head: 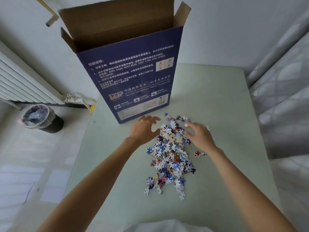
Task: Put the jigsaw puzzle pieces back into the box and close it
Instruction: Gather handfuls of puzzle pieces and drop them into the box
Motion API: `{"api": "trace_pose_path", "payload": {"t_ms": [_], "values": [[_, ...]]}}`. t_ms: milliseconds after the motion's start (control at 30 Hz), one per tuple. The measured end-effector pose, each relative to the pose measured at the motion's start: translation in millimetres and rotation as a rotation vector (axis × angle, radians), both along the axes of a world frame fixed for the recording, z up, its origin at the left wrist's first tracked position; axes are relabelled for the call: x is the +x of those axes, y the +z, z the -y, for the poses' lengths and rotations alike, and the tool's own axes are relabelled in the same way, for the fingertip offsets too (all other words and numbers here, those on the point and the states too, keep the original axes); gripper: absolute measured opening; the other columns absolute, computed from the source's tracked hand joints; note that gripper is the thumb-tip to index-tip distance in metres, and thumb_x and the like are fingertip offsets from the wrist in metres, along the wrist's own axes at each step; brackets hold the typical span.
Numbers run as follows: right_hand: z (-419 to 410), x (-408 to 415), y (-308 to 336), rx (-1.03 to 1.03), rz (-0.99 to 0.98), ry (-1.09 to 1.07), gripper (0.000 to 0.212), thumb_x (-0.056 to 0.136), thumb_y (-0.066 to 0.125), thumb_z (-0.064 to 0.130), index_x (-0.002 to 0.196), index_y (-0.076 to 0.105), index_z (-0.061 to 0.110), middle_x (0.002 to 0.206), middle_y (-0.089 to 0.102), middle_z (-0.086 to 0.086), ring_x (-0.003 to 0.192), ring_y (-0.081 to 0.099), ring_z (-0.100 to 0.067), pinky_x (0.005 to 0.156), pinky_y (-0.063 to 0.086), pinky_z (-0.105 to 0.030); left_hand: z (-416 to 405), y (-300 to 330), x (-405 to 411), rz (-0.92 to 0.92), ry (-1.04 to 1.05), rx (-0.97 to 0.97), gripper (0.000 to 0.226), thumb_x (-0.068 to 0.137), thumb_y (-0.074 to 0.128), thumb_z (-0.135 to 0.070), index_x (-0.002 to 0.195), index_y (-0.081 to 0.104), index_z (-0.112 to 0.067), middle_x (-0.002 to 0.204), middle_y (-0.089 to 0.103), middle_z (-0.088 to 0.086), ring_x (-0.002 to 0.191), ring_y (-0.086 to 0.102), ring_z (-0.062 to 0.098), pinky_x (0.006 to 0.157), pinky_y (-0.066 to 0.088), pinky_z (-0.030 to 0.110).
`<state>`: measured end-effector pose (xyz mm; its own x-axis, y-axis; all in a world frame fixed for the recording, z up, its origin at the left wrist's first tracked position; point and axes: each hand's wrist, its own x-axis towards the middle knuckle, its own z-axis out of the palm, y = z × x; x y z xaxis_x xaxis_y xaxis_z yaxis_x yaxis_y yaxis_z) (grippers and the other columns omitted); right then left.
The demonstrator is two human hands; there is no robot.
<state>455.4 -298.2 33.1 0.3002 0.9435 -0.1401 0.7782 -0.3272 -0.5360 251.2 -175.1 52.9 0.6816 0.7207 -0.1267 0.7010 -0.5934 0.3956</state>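
A tall dark-blue puzzle box point(132, 77) stands upright at the far side of the pale green table point(217, 101), its brown top flaps open. A long heap of loose jigsaw pieces point(170, 156) lies in front of it, running toward me. My left hand point(144, 128) hovers at the heap's far left edge, fingers spread and loosely bent, holding nothing. My right hand point(199, 133) is at the heap's far right edge, fingers spread over the pieces, with nothing gripped. A few stray pieces point(199, 153) lie just right of the heap.
A dark waste bin point(42, 118) with a plastic liner stands on the floor at the left. A white radiator point(20, 81) lines the left wall, with a pipe and valve point(73, 97) near the table corner. Grey curtains point(280, 91) hang on the right.
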Motion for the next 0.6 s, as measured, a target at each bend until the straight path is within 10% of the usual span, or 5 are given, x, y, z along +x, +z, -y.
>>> {"api": "trace_pose_path", "payload": {"t_ms": [233,433,600], "values": [[18.1,22.5,-64.9,-0.276,-0.010,-0.230,0.062,0.083,0.061,0.044,0.136,0.041,0.016,0.138,0.042,-0.012,0.126,0.036,-0.032,0.105,0.034,-0.044,40.6,-73.7,16.9,-0.280,0.223,-0.403,0.116,0.063,0.073,-0.062,0.149,0.004,-0.026,0.143,0.024,0.014,0.128,0.028,0.032,0.097,0.042,0.045],[13.1,-39.6,-56.2,-0.443,0.043,0.237,0.106,0.066,0.072,0.058,0.147,0.008,0.032,0.151,0.012,-0.004,0.136,0.015,-0.030,0.104,0.034,-0.051,82.1,-86.9,16.9,-0.259,0.143,-0.348,0.123,0.054,0.084,-0.051,0.147,0.008,-0.026,0.140,0.022,0.007,0.125,0.026,0.026,0.094,0.047,0.039],[32.6,-60.9,-63.2,-0.362,0.158,0.206,0.108,0.061,0.079,0.050,0.143,0.014,0.026,0.135,0.034,-0.011,0.117,0.038,-0.027,0.084,0.049,-0.036,98.9,-88.7,5.1,-0.178,0.158,-0.328,0.095,0.068,0.079,-0.037,0.144,0.022,-0.026,0.136,0.034,0.005,0.123,0.038,0.024,0.100,0.041,0.034]]}}
